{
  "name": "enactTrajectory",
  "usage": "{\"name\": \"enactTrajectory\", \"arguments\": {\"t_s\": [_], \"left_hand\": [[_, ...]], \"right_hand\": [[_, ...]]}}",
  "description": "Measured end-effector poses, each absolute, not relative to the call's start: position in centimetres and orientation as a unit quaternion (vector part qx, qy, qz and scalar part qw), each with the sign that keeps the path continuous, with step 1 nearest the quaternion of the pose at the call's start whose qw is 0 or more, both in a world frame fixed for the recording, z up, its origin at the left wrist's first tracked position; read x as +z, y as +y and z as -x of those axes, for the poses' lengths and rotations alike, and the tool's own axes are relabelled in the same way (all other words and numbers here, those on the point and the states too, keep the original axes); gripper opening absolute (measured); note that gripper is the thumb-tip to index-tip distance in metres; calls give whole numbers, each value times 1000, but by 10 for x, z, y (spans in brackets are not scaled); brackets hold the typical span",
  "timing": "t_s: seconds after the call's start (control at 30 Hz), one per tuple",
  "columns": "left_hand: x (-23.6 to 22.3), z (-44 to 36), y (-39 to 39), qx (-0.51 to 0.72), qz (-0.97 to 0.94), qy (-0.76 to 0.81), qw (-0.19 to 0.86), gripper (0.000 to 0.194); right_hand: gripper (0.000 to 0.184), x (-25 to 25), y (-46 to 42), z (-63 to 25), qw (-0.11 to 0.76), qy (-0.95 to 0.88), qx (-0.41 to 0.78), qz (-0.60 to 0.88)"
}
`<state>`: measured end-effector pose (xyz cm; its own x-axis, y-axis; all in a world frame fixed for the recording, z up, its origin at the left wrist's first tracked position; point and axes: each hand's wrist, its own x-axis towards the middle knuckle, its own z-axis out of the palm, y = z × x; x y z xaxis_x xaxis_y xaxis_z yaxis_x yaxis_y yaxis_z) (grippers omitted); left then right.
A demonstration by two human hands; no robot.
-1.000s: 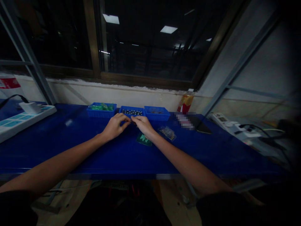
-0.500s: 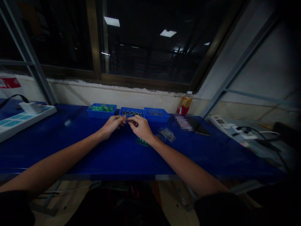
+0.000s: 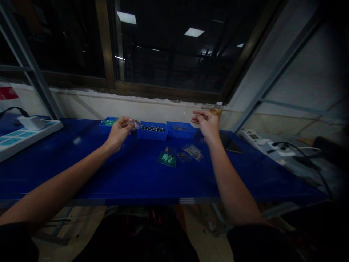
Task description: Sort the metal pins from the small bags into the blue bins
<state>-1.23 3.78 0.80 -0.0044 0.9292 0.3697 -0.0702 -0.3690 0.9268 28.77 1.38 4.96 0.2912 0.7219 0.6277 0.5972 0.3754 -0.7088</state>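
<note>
My left hand (image 3: 119,133) is closed on a small clear plastic bag (image 3: 136,122), pinched at the fingertips in front of the left and middle blue bins. What lies inside the bag is hard to make out. Well to the right, my right hand (image 3: 208,124) hangs raised above the table near the right bin (image 3: 180,135), its fingers loosely apart and nothing visible in them. On the table between my arms lie a green packet with pale pieces (image 3: 167,159) and several clear bags of small metal parts (image 3: 194,152).
Green packets fill the left bin (image 3: 105,129); the middle bin (image 3: 152,135) holds shiny round parts. A dark flat device (image 3: 230,143) lies behind my right wrist. Power strips (image 3: 32,136) stand at both sides. A window (image 3: 169,54) rises behind the blue table (image 3: 131,178).
My hands were together before the middle bin and have parted. The left moved left with the clear bag, the right moved right and up, uncovering the packets on the table.
</note>
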Motion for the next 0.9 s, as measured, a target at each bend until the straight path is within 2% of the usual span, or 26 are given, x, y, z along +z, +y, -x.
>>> {"name": "enactTrajectory", "arguments": {"t_s": [0.07, 0.2, 0.27, 0.33, 0.43, 0.57, 0.7, 0.9], "left_hand": [[7, 12, 38, 597, -578, 376, 410, 19], [4, 6, 33, 576, -607, 370, 404, 14], [3, 3, 31, 564, -618, 373, 402, 12], [2, 0, 29, 550, -641, 367, 390, 11], [-3, -3, 25, 510, -710, 339, 347, 8], [-15, -12, 14, 415, -789, 284, 353, 13], [-22, -24, 1, 314, -855, 229, 344, 15], [-15, -55, -5, 227, -937, 96, 248, 11]], "right_hand": [[31, 43, 18, -300, 507, -604, 37, 614], [32, 32, 17, -309, 251, -665, 65, 701], [42, 30, 10, -311, 148, -652, 88, 739], [59, 28, 2, -312, 90, -623, 116, 769], [72, 24, -5, -307, 48, -611, 198, 765], [60, 14, -2, -287, 59, -655, 262, 707], [50, 7, 6, -273, 66, -715, 211, 663], [42, 8, 9, -285, 91, -739, 131, 655]]}}
